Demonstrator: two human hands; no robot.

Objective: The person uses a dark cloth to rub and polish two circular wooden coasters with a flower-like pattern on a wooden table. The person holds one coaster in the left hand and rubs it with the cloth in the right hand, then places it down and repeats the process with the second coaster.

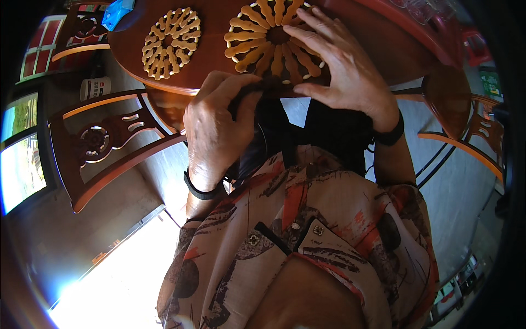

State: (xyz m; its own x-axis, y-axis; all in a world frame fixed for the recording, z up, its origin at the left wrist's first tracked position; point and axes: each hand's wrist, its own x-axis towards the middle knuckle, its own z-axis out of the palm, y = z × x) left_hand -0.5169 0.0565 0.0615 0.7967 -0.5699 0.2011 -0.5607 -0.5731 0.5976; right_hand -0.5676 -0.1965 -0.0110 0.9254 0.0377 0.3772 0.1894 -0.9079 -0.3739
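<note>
On the brown wooden table lies a larger round mat [249, 34] of brown, gourd-shaped wooden pieces fanned around an open centre, with small white beads along its rim. My right hand [342, 66] is open over its right side, fingers spread across the pieces and the thumb pointing left near the table's front edge. My left hand [219, 118] is curled closed at that edge, below the mat's lower left. Whatever is between its fingers and thumb is dark and cannot be made out. To its upper left, a smaller mat [171, 43] of similar make lies flat.
A blue plastic packet [117, 13] sits at the table's far left. At the far right are a red tray [402, 27] and clear glasses [422, 10]. Carved wooden chairs [118, 170] stand around, and a white bucket [95, 88] is on the left.
</note>
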